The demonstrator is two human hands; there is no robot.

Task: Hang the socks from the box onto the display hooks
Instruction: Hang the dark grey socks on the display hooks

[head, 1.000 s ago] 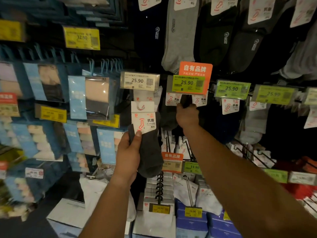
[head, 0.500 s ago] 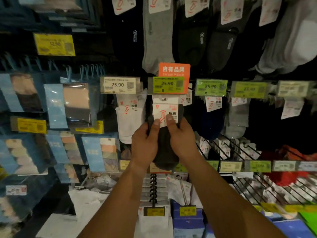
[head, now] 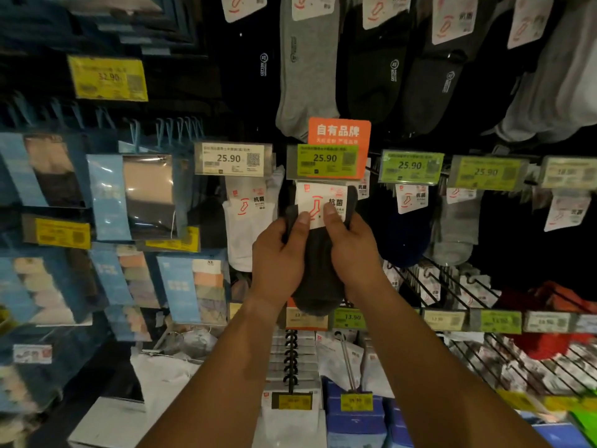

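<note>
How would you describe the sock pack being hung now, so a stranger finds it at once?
Find the orange sign at mid-rack; under its green 25.90 tag hangs the dark grey sock pack. Unlike the white socks to its left, the left hand and right hand pinch its white label.

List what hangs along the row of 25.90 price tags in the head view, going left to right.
White socks with a white paper label → dark grey socks gripped by the left hand and right hand → navy blue socks → light grey socks.
</note>
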